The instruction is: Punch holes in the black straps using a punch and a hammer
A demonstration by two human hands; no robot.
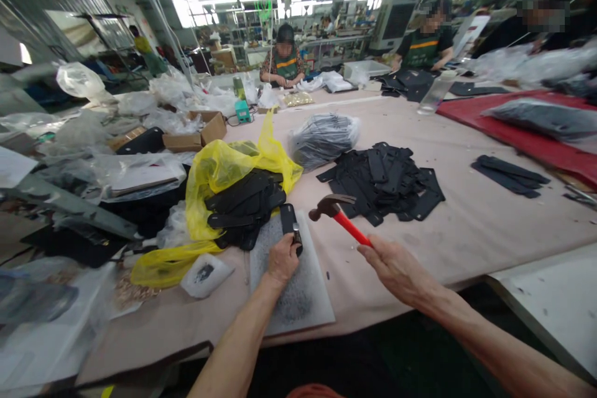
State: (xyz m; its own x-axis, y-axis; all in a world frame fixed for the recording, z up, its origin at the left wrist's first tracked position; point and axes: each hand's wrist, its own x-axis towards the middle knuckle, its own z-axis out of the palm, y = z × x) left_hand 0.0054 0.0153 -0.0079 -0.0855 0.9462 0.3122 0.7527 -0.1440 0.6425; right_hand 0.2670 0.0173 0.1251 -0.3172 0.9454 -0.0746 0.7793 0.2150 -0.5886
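Note:
My right hand (392, 266) is wrapped round the red handle of a claw hammer (351, 227), which is raised with its head towards my left hand. My left hand (282, 260) is closed on a short shiny metal punch (296, 234), held upright over a black strip (288, 216). That strip lies flat on a pale, speckled board (310, 289); its near end is partly covered by my fingers. The punch's lower tip is too small to make out. Similar black strips (247, 202) spill from a yellow bag (205, 168) just beyond my left hand.
Black pieces (387, 180) are heaped beyond the hammer, with a plastic-wrapped bundle (324, 137) behind them. Several loose strips (508, 175) lie at right near a red sheet (522, 130). A cardboard box (196, 134) stands at left. Co-workers (285, 59) sit across the table.

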